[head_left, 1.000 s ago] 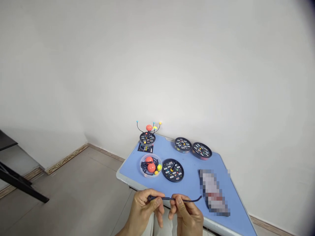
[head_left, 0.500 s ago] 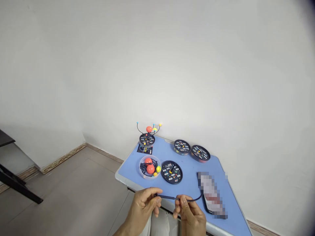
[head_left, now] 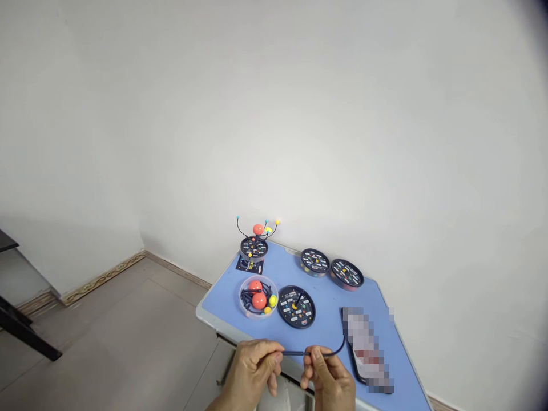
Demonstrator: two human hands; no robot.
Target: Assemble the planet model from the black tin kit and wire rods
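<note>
Between thumb and fingers, my left hand (head_left: 253, 368) pinches one end of a straight black plastic rod (head_left: 293, 353). My right hand (head_left: 330, 378) is closed on a thin curved black rod (head_left: 339, 348), whose free end bends upward on the right. The two rods meet end to end at my right fingertips; whether they are joined I cannot tell. Just beyond my hands lies a black round lid (head_left: 296, 317) printed with planets, a short black post standing on its yellow centre. Left of it, a clear round tub (head_left: 240, 305) holds red balls, yellow balls and black rods.
At the back left of the blue table (head_left: 327, 342) stands an assembled planet model (head_left: 258, 229) over a dark printed card (head_left: 244, 266). Two lidded tubs, one (head_left: 315, 260) beside the other (head_left: 346, 273), sit at the back. A phone (head_left: 359, 371) with a blurred screen lies right.
My left hand has slid slightly right along the straight rod, covering its left end. The rods are now more level. The whole view has shifted slightly.
</note>
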